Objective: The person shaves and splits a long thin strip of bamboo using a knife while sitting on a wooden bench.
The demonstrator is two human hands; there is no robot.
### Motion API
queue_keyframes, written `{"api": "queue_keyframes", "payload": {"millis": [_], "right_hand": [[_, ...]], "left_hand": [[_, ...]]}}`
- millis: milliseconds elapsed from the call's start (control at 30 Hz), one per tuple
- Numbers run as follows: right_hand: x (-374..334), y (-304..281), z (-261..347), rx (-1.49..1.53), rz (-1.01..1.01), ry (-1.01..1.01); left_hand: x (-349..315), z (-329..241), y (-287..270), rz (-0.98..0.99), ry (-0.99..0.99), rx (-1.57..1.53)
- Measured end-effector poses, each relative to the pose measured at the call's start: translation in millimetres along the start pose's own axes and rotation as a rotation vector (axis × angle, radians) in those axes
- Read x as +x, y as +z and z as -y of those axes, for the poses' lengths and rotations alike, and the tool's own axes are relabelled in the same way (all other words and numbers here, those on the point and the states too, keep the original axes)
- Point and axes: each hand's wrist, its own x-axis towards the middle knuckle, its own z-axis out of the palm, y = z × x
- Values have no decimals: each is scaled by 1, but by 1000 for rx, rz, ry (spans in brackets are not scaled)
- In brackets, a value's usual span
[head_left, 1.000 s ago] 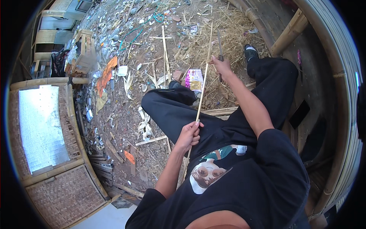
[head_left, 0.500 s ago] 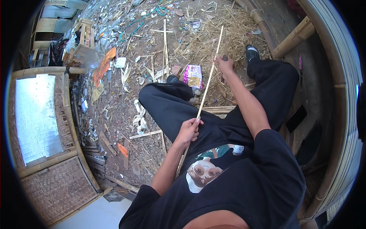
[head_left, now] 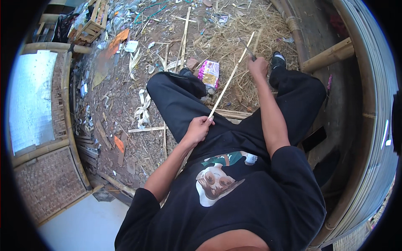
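Note:
A long, thin bamboo strip [head_left: 229,83] slants from my lap out over the straw. My left hand [head_left: 198,130] is closed round its near part, with the thumb lying along it. Past the hand, the strip's near end runs down beside my forearm. To the right of the strip's far part, my right hand [head_left: 258,67] grips a knife [head_left: 253,57] by its handle. The thin blade points away from me and slightly left, close to the strip's far end; whether it touches the strip I cannot tell.
Straw [head_left: 234,46] and scattered litter cover the ground ahead. A pink and yellow packet [head_left: 209,74] lies between my feet. Crossed bamboo sticks [head_left: 146,129] lie left of my knee. A wooden crate [head_left: 93,25] stands far left. A dark phone-like slab [head_left: 314,139] lies at right.
My right hand has come off the strip toward the right, and the knife blade now points forward. My left hand still holds the strip. The whole view has shifted a little.

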Motion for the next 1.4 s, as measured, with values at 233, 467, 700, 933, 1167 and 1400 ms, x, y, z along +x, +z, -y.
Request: {"api": "queue_keyframes", "payload": {"millis": [233, 467, 700, 933, 1167, 1400], "right_hand": [[-21, -8, 28, 424, 325, 43], [-52, 0, 45, 903, 694, 109], [-29, 7, 28, 1094, 640, 144], [-7, 14, 16, 960, 508, 164], [-39, -3, 24, 198, 298, -90], [-70, 2, 13, -41, 399, -389]], "left_hand": [[20, -15, -12, -72, 126, 182], [43, -43, -7, -88, 373, 294], [22, -40, 3, -99, 328, 275], [15, -11, 11, -231, 407, 373], [45, -18, 10, -307, 435, 467], [63, -42, 4, -267, 451, 373]]}}
